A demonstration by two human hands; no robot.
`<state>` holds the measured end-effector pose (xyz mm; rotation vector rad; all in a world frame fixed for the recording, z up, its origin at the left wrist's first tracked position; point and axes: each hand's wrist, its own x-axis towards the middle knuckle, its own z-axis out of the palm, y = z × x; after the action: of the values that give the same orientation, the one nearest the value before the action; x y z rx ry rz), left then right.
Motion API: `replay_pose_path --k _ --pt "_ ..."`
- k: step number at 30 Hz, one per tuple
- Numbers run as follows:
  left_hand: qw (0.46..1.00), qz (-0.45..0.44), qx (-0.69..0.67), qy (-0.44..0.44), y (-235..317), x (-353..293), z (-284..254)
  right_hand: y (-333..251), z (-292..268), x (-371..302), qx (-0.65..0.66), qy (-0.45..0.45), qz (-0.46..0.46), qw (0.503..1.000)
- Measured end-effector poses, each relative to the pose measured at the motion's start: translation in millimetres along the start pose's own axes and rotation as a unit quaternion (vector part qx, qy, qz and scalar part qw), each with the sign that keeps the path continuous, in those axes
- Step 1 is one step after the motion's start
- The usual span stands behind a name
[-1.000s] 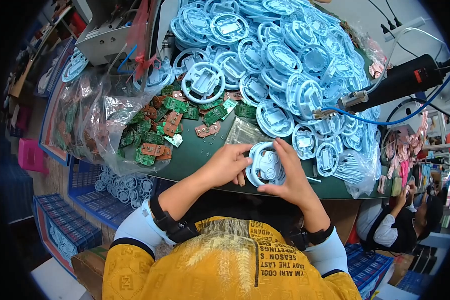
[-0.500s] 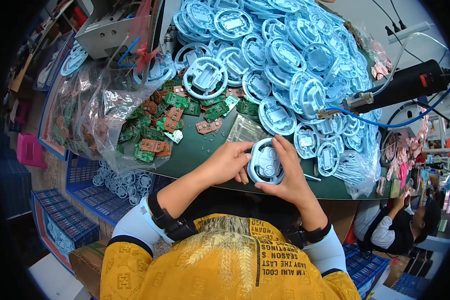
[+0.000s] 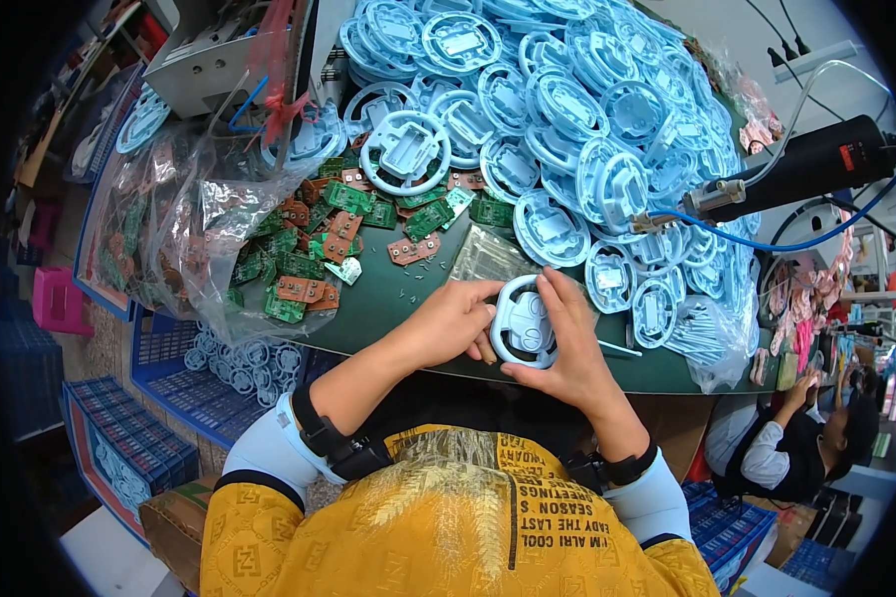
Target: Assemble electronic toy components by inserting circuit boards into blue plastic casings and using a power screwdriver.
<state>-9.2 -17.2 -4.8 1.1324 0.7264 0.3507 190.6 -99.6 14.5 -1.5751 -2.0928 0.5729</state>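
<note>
Blue wheel (image 3: 529, 325) is being pinched by right hand (image 3: 578, 353).
Being judged light, stiff; rim hold advised; grip of left hand (image 3: 455, 323) cannot be told.

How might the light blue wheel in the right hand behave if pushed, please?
The light blue wheel is probably stiff, as it looks unbent in the right hand. Its smooth surface could prove slippery; being round, it might roll if upright.

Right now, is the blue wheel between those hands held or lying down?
Held: the right hand curls around the blue wheel from its right, the left hand at its left rim.
</note>
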Motion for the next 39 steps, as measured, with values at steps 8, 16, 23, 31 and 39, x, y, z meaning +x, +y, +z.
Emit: replay_pose_path --k 8,16,23,31,39 --pt "0.997 -0.004 0.072 0.027 8 8 5 3 15 -2 -0.137 0.063 -0.048 0.987" --pt "0.98 0.05 0.185 0.054 23 -13 18 22 -107 12 0.168 0.524 0.093 0.83" --pt "0.698 0.498 0.49 0.156 -3 6 -2 14 -187 89 0.34 0.356 -0.084 0.866" --pt "0.729 0.432 0.51 0.151 -12 -12 -2 -53 -182 104 0.343 0.305 -0.13 0.879" --pt "0.765 0.395 0.463 0.21 13 22 7 -76 -160 98 0.456 0.261 -0.162 0.835"
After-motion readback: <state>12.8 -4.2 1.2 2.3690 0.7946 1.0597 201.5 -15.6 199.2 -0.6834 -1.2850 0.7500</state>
